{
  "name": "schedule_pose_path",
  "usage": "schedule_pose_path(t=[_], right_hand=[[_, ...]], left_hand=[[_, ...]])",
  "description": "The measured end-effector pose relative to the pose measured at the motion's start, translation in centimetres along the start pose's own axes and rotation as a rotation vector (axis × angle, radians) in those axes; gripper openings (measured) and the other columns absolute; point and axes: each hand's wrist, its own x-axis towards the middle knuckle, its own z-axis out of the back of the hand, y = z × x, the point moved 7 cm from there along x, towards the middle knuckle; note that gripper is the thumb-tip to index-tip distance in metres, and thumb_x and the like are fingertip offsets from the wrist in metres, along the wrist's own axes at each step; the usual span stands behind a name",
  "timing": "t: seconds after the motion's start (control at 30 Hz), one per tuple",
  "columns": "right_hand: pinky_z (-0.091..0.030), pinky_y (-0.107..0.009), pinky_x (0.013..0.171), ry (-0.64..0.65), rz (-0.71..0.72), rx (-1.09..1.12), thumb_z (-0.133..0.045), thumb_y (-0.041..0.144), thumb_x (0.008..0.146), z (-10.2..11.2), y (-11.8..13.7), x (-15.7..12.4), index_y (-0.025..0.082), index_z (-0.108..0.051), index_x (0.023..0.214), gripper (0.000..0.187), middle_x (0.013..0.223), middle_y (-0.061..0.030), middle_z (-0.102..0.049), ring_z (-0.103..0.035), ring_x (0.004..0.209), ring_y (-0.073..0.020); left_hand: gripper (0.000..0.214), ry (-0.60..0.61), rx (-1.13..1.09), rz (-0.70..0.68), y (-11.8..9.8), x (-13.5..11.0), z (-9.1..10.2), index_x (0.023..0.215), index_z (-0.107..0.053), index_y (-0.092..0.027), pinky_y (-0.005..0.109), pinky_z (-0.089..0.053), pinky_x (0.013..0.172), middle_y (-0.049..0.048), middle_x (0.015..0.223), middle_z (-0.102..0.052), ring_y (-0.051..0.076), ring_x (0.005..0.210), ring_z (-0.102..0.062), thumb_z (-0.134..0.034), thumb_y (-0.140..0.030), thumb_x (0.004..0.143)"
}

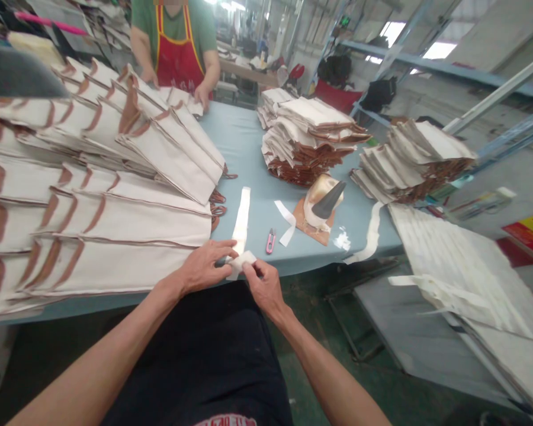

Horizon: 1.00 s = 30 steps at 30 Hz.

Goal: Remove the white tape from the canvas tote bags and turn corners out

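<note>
At the table's front edge, my left hand (208, 264) and my right hand (265, 285) both hold a white strip (242, 216). My right thumb and fingers pinch its folded near end. My left fingertips press on the strip just beside the fold, so part of it is hidden. The rest of the strip lies flat on the table, pointing away from me. Right of it lie pink-handled thread snips (270, 241) and a short curled white strip (286, 222).
Stacked cream fabric pieces with brown edges (146, 216) fill the left. More stacks (311, 136) stand behind. A dark pointed object (328, 201) sits on a brown board (313, 229). Across the blue-covered table (231, 127), a person in a red apron (180, 56) handles fabric.
</note>
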Motion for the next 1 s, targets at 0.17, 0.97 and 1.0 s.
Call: schedule_pose_path(t=[0.17,0.97,1.0], right_hand=[[-0.038,-0.026,0.059,0.009,-0.108,0.103,-0.057,0.047,0.097,0.5,0.0,0.7,0.018,-0.066,0.075,0.037,0.063,0.0034,-0.055,-0.047,0.060,-0.0136],[-0.038,-0.024,0.055,0.314,-0.224,0.349,-0.058,0.040,0.090,0.6,-0.6,2.1,0.019,-0.072,0.071,0.031,0.062,0.0000,-0.067,-0.047,0.054,-0.0121],[-0.038,-0.024,0.055,0.318,-0.223,0.345,-0.059,0.041,0.090,0.6,-0.6,2.0,0.019,-0.072,0.072,0.031,0.062,0.0002,-0.066,-0.047,0.054,-0.0120]], left_hand=[[0.012,0.015,0.043,0.010,-0.3,0.1,-0.1,0.100,-0.079,-0.019,0.052,-0.056,0.107,0.0116,0.149,-0.072,0.029,0.121,-0.072,-0.068,-0.019,0.095],[0.025,-0.006,0.017,0.002,-0.4,0.1,0.0,0.099,-0.081,-0.022,0.050,-0.058,0.103,0.0132,0.149,-0.072,0.035,0.116,-0.075,-0.057,-0.024,0.092],[0.025,-0.006,0.013,0.000,-0.4,0.1,0.0,0.099,-0.081,-0.022,0.050,-0.058,0.104,0.0132,0.149,-0.072,0.035,0.115,-0.075,-0.057,-0.024,0.092]])
